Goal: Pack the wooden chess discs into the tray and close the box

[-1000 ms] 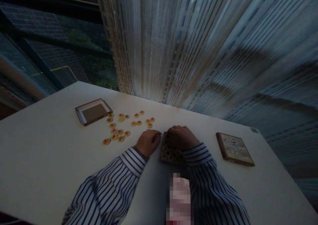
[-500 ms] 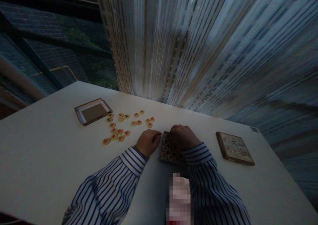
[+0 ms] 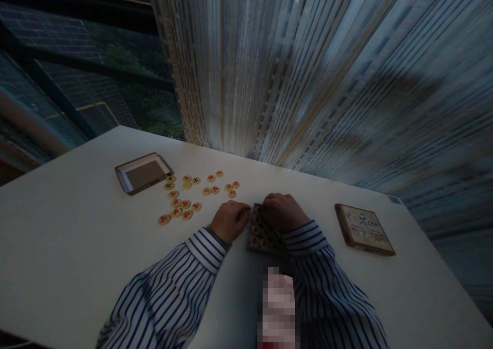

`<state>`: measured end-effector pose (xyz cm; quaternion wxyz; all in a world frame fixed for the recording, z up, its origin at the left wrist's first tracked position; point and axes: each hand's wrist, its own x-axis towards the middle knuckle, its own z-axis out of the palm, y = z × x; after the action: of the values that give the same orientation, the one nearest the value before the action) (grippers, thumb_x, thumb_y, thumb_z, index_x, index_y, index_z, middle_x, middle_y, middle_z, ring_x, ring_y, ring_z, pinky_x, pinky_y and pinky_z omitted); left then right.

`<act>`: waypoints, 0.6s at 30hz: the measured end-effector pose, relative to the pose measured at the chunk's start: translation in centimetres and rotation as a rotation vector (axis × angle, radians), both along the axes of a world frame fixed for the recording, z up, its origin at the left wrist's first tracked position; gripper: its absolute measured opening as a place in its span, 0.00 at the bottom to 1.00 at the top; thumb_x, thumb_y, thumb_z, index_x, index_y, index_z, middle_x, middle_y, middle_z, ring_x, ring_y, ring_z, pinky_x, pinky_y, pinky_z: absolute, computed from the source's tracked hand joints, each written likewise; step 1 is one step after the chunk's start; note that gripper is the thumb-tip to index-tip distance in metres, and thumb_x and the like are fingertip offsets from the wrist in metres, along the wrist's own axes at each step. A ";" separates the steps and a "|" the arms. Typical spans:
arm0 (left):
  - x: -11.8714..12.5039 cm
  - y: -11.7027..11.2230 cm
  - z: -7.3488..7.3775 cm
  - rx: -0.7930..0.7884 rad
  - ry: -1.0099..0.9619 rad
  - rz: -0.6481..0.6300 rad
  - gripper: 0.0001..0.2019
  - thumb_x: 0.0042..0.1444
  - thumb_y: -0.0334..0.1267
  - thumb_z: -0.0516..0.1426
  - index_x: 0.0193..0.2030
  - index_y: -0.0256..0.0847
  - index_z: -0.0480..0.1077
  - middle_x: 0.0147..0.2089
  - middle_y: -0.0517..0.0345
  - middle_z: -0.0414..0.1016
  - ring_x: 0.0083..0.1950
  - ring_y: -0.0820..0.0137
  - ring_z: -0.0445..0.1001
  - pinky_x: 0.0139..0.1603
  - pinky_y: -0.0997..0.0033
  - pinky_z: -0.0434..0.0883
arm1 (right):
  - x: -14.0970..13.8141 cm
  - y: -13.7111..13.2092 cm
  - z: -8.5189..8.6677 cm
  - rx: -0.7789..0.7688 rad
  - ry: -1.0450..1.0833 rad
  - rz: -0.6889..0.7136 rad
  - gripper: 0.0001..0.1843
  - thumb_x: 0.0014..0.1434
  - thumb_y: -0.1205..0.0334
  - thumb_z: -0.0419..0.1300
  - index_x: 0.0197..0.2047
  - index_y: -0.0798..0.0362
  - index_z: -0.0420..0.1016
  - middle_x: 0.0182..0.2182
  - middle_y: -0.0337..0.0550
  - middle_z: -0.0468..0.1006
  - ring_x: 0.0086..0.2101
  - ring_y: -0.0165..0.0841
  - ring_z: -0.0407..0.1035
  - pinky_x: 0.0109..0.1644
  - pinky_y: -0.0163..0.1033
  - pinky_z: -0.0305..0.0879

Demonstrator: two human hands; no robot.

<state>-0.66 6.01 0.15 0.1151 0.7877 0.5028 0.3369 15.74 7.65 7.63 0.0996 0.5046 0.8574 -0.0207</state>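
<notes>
A small shallow box [image 3: 265, 250] on the white table holds rows of round Chinese chess pieces [image 3: 264, 243]. My left hand [image 3: 229, 221] is curled, with thumb and forefinger closed at the box's upper left rim. Over the upper right of the box, my right hand [image 3: 284, 213] bends its fingers down among the pieces. Those fingertips are hidden, so what they hold does not show. Several loose pieces, most with red characters and a few with black, lie left of the box, such as a red-marked piece [image 3: 196, 206] near my left hand.
An open lid or tray [image 3: 131, 190] with a brown inner panel lies at the left, some pieces touching its corner. To the right is a flat, brown-edged box [image 3: 365, 230] with a printed top. Curtains [image 3: 239, 81] hang along the far edge of the white table [image 3: 96, 225].
Both hands stay almost in place at the box. The right hand's fingers shift very slightly; the loose pieces have not moved.
</notes>
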 end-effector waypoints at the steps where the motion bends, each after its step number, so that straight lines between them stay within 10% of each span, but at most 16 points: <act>1: 0.0 0.0 0.0 0.000 0.001 0.000 0.08 0.51 0.32 0.53 0.35 0.39 0.73 0.33 0.52 0.78 0.36 0.65 0.74 0.39 0.65 0.69 | 0.0 0.0 0.0 0.003 0.002 0.002 0.15 0.57 0.60 0.49 0.36 0.55 0.75 0.39 0.48 0.75 0.40 0.38 0.68 0.40 0.40 0.60; 18: 0.0 0.0 0.1 -0.004 0.015 0.000 0.08 0.51 0.32 0.54 0.35 0.40 0.73 0.33 0.54 0.78 0.36 0.66 0.74 0.39 0.66 0.69 | 0.0 0.0 0.2 -0.011 0.000 -0.003 0.14 0.57 0.61 0.49 0.37 0.55 0.75 0.39 0.49 0.75 0.40 0.37 0.68 0.40 0.40 0.60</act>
<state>-0.63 6.04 0.25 0.1129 0.7900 0.5042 0.3300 15.71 7.63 7.84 0.1026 0.5053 0.8564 -0.0257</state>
